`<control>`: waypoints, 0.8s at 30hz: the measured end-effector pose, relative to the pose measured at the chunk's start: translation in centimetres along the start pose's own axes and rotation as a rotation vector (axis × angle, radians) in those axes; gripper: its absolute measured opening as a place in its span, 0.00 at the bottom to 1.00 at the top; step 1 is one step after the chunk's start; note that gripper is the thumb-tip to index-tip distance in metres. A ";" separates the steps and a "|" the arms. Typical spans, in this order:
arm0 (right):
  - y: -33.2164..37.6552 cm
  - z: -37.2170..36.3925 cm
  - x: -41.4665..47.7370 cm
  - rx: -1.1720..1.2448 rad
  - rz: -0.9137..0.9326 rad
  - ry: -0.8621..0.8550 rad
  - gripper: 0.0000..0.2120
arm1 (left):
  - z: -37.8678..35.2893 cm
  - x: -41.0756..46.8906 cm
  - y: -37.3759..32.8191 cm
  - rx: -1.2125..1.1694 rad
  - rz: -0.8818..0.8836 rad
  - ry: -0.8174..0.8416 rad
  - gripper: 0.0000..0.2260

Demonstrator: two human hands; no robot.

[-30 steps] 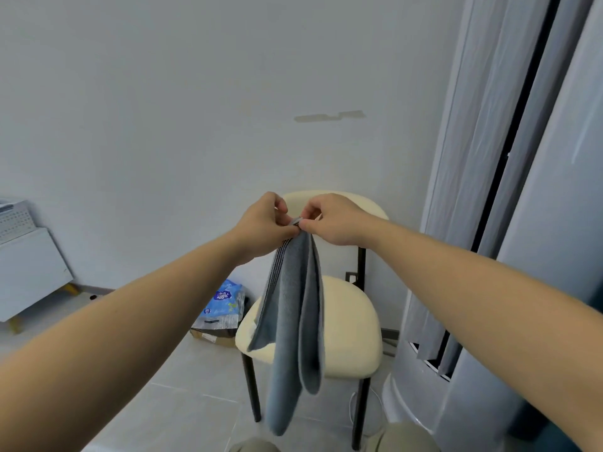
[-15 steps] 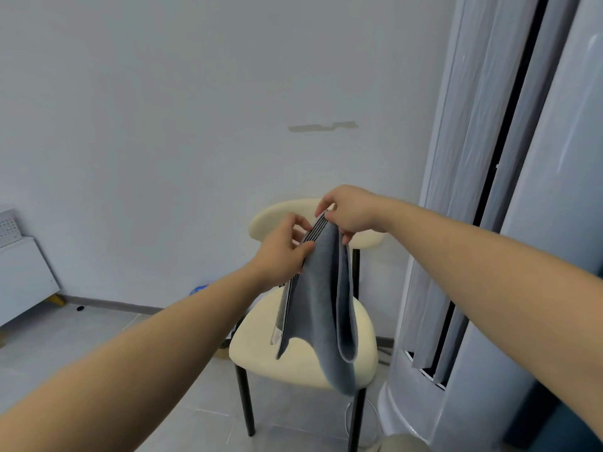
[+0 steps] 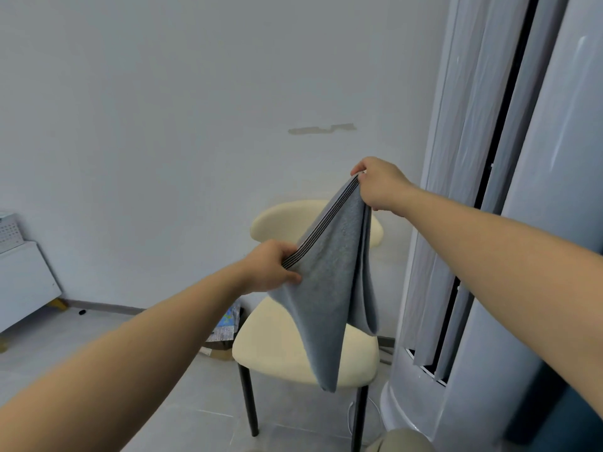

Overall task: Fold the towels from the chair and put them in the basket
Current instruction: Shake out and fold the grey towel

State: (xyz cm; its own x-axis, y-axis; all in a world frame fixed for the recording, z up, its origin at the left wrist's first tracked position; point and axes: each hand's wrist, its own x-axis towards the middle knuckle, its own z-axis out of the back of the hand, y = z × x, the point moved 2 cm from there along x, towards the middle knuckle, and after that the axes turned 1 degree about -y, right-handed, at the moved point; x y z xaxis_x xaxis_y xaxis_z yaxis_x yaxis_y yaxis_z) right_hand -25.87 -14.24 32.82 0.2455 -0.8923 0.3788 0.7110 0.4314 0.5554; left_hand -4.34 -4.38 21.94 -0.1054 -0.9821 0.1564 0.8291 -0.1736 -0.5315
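Fingers [image 3: 288, 276] of your left hand [image 3: 269, 269] are curled round the striped hem of the grey towel [image 3: 329, 288]. Your right hand [image 3: 380, 187] pinches the same hem, higher and further right.

Change: a second ago both hands met at one point. Now they are apart, and the hem is drawn taut on a slant between them.

The towel hangs doubled in the air, its low corner in front of the cream chair [image 3: 287, 350] seat.

Judgement: the edge is being spread for the next fold. Basket not in view.
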 end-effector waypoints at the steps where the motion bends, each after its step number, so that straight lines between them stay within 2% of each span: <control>1: -0.4 0.2 0.2 -0.011 -0.010 -0.029 0.15 | 0.3 -0.2 0.4 0.073 -0.001 0.007 0.07; 6: -2.6 0.9 0.6 -0.023 -0.111 -0.113 0.17 | 3.3 -1.3 2.3 0.272 0.040 -0.032 0.06; 10: -4.2 1.3 1.0 0.059 -0.244 -0.121 0.20 | 6.3 -1.7 3.1 0.254 0.070 -0.132 0.12; 15: -4.8 1.3 0.4 0.320 -0.374 -0.099 0.16 | 8.5 -1.9 3.3 0.183 0.078 -0.268 0.08; 19: -5.5 1.2 0.1 0.366 -0.364 -0.070 0.14 | 9.3 -2.3 3.3 0.097 0.064 -0.266 0.04; 24: -6.3 1.4 -0.2 0.304 -0.298 -0.041 0.16 | 10.3 -3.1 2.5 0.229 -0.019 -0.361 0.04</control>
State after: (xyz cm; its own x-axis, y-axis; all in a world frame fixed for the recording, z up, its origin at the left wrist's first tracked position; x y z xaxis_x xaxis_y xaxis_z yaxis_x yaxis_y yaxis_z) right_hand -31.36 -16.64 30.30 0.0281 -0.9805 0.1943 0.5188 0.1804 0.8356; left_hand 3.70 -0.99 28.67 0.0431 -0.8829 0.4676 0.9335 -0.1311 -0.3336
